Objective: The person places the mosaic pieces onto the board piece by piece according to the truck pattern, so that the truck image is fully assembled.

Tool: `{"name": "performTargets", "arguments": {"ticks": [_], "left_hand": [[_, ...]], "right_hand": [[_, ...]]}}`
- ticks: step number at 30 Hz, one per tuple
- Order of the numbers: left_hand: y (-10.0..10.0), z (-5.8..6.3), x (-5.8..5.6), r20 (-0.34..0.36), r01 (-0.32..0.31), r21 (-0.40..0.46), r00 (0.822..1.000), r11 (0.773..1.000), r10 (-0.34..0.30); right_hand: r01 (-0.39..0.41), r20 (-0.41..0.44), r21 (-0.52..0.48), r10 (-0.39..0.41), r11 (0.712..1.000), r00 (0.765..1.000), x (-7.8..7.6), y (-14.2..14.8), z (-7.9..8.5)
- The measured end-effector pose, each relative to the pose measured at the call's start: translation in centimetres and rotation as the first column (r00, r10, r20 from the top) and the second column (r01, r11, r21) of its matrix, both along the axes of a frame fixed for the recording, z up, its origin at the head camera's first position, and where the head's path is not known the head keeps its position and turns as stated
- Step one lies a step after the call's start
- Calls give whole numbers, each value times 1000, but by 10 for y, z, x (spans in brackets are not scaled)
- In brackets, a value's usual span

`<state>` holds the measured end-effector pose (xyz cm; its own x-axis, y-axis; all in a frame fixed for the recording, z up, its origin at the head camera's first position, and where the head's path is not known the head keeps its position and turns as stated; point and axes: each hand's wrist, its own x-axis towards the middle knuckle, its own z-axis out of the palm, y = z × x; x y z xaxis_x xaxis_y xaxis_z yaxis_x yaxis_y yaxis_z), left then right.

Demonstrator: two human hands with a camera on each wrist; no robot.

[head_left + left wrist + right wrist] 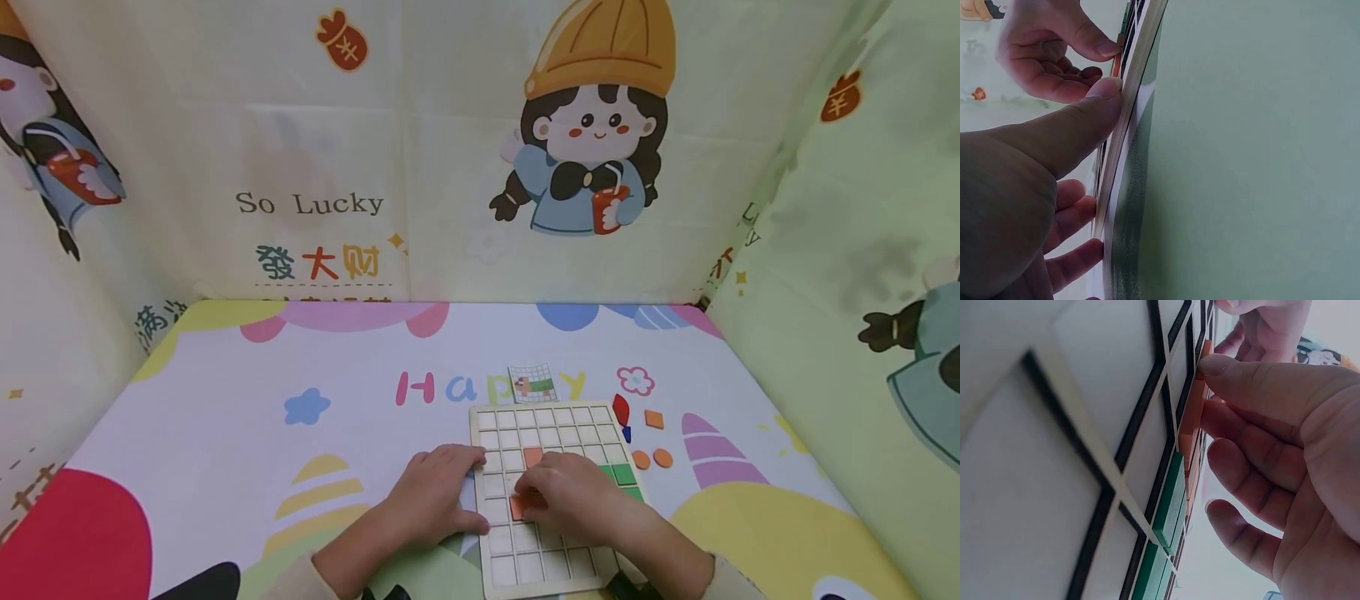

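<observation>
A wooden grid board (505,570) lies flat, with several orange and green square tiles in its cells. My right hand (573,500) is over the middle of the board. Its thumb and forefinger pinch an orange tile (517,508) at a cell in the lower left part; the right wrist view shows the thumb (1219,365) at a tile's edge. My left hand (435,492) rests at the board's left edge, thumb and fingers spread along the rim (1125,119). A green tile (624,474) sits near the board's right side. The right hand hides some cells.
A small picture card (533,384) with a gridded design lies behind the board. To the right are loose pieces: a red leaf shape (621,409), a blue piece (627,434), an orange square (654,419) and two orange discs (662,458). Printed cloth walls surround the table.
</observation>
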<state>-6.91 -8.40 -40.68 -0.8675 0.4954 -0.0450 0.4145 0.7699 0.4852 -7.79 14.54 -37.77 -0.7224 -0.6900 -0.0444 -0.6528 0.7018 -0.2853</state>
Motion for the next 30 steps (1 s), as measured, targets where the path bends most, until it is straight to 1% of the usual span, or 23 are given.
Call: {"name": "performTargets", "arguments": {"ticks": [4, 7, 10, 13, 15, 18, 20, 22, 25, 28, 30], "left_hand": [[-1, 2, 2, -2, 8, 17, 1000, 1000, -8], [-1, 2, 2, -12, 14, 20, 1000, 1000, -14], [-1, 2, 2, -17, 16, 18, 1000, 1000, -15], [-1, 2, 2, -13, 14, 14, 1000, 1000, -14], [-1, 3, 2, -12, 14, 10, 1000, 1000, -13], [-1, 3, 2, -18, 13, 6, 1000, 1000, -13], [-1, 3, 2, -20, 12, 5, 1000, 1000, -12], [-1, 3, 3, -19, 11, 8, 1000, 1000, -11], [-1, 3, 3, -15, 9, 10, 1000, 1000, -9], [-1, 3, 2, -15, 10, 9, 1000, 1000, -10], [0, 3, 2, -17, 10, 8, 1000, 1000, -10]], "right_hand": [[5, 23, -10, -5, 1000, 1000, 0, 2, -1], [29, 64, -40, -27, 999, 998, 0, 6, 0], [94, 125, -72, -85, 993, 989, -2, 12, 4], [159, 155, -91, -144, 983, 977, -5, 22, 11], [184, 155, -103, -167, 978, 974, -6, 29, 14], [191, 130, -136, -174, 972, 976, -9, 42, 18], [224, 116, -149, -208, 963, 971, -10, 51, 20], [270, 102, -157, -257, 950, 961, -13, 59, 22], [354, 102, -150, -342, 923, 934, -17, 71, 22], [395, 94, -148, -385, 907, 918, -21, 84, 22], [408, 87, -147, -399, 901, 913, -23, 92, 21]]}}
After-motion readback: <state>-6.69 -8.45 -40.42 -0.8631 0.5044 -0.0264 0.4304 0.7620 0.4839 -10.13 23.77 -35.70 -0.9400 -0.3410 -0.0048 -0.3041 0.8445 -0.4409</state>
